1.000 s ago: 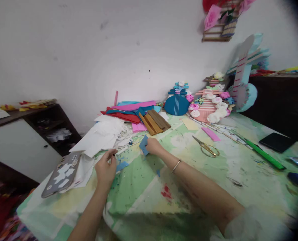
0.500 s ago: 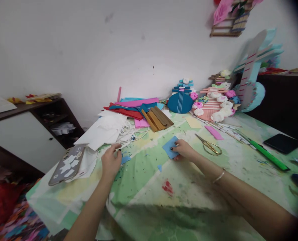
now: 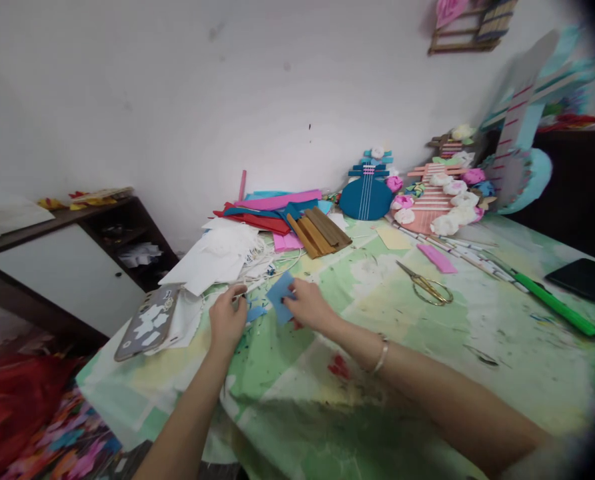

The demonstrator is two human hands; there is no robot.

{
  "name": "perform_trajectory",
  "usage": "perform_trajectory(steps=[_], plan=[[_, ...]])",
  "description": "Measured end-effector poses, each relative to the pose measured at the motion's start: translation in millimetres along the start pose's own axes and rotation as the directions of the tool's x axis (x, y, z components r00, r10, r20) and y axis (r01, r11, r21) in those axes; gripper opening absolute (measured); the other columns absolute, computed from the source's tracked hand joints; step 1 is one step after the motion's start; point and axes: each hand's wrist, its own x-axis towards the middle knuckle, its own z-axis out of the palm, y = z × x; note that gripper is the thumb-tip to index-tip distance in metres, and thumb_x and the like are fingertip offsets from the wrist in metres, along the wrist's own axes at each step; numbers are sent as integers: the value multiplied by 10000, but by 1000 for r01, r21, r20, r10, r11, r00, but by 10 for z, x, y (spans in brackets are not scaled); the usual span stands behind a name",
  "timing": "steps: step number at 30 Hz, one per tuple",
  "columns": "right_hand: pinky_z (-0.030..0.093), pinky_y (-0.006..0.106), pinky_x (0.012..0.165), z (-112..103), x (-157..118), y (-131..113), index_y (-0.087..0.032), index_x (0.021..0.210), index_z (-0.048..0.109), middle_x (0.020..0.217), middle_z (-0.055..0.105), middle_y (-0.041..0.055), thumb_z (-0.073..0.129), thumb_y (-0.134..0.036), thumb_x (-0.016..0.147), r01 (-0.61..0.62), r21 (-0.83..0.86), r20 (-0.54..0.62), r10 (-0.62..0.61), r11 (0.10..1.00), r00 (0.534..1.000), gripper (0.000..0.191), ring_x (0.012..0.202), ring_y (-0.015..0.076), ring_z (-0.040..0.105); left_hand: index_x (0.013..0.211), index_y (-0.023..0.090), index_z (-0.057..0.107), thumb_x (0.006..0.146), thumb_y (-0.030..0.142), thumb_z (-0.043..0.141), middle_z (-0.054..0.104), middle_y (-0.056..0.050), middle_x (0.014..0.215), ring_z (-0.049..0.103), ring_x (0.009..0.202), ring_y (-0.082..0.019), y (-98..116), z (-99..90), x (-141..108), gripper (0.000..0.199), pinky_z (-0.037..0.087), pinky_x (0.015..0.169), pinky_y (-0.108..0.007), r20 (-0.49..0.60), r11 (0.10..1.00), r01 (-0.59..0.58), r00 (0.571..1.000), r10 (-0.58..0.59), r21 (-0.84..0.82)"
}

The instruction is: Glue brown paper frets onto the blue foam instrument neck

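My right hand (image 3: 305, 303) pinches a small blue paper square (image 3: 280, 298) above the green and white tablecloth. To its left, my left hand (image 3: 229, 317) is curled with its thumb and fingers near each other; what they hold, if anything, is too small to make out. Between the hands, a blue scrap (image 3: 256, 313) lies on the cloth beside my left fingers. Gold-handled scissors (image 3: 426, 285) rest to the right of my right hand.
White sheets (image 3: 207, 261), strings and folded coloured paper (image 3: 277, 200) lie at the back. A phone case (image 3: 150, 323) is at the left. Two flat decorated instrument shapes stand by the wall, the blue one (image 3: 365, 200) nearer the middle. A green stick (image 3: 555, 305) lies right.
My right hand has moved left with the blue square, close to my left hand. My left hand has stayed nearly in place. The view has shifted slightly.
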Motion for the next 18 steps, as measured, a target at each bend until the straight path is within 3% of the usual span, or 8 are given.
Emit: perform_trajectory(steps=[5,8,10,12,18], plan=[[329,182,307,-652,-396,607,-151,866,474,470,550,-21,443,-173,826,-196,126,-60,205,972,977,55,315,112,478,971,185,654,771,277,504,698,-71,1012,635,958,-230,111,-17,-39,267,475,908,-388,15,996,-72,997,73,-51],[349,189,307,-773,-652,845,-168,776,453,391,522,-21,432,-165,819,-261,164,6,263,951,965,48,295,124,473,976,170,654,795,295,513,691,-84,1015,606,1014,-227,200,-22,-61,262,449,938,-371,35,966,-245,968,249,-83],[385,194,325,-656,-722,857,-174,766,449,400,535,-17,422,-158,819,-257,183,56,251,949,966,62,314,133,504,978,154,651,814,296,495,689,-102,1003,609,997,-236,229,-22,-67,267,456,915,-382,48,947,-312,947,316,-79],[407,193,344,-420,-686,757,-172,751,462,427,556,-8,416,-149,817,-217,193,107,200,957,974,84,347,137,540,982,153,649,820,307,488,688,-104,1002,612,987,-244,229,-21,-66,276,459,901,-391,65,954,-292,953,296,-63],[468,183,491,369,-260,70,-153,756,561,598,654,27,414,-113,799,20,134,118,-36,991,992,158,538,137,644,979,181,634,835,389,431,679,-77,1017,630,939,-244,153,-63,-47,324,474,877,-385,75,995,-70,994,75,-73]])
